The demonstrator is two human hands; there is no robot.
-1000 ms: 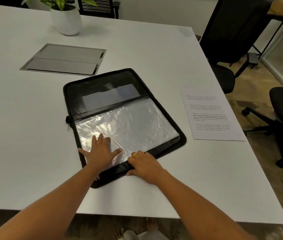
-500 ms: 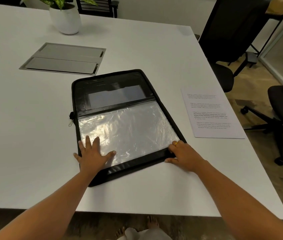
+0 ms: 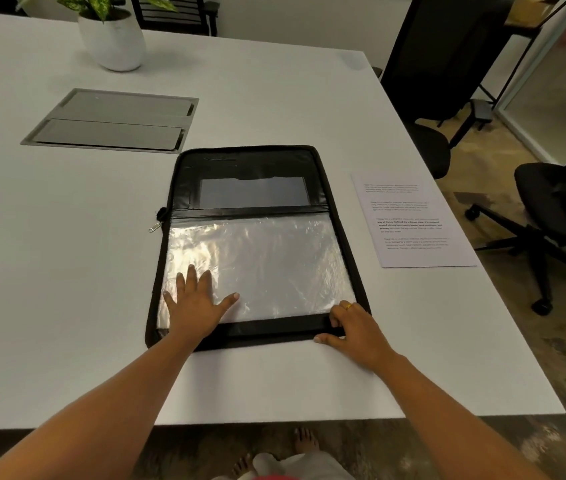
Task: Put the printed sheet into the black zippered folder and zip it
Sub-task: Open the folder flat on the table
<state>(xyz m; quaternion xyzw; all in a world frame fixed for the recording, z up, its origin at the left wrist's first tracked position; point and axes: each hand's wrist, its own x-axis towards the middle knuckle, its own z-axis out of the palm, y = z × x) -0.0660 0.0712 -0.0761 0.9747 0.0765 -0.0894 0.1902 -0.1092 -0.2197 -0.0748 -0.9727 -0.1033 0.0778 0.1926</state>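
The black zippered folder lies open on the white table, with a clear plastic sleeve over its near half. Its zipper pull sticks out at the left side. My left hand presses flat on the sleeve's near left part, fingers spread. My right hand holds the folder's near right corner, fingers curled over the black border and thumb along the near edge. To the right of the folder, the printed sheet lies flat on the table, untouched.
A grey cable hatch is set into the table behind the folder on the left. A white plant pot stands at the back. Black office chairs stand past the table's right edge.
The folder has turned to lie square to me. My right hand slid from the middle of the near edge to the near right corner. My left hand stays flat on the sleeve.
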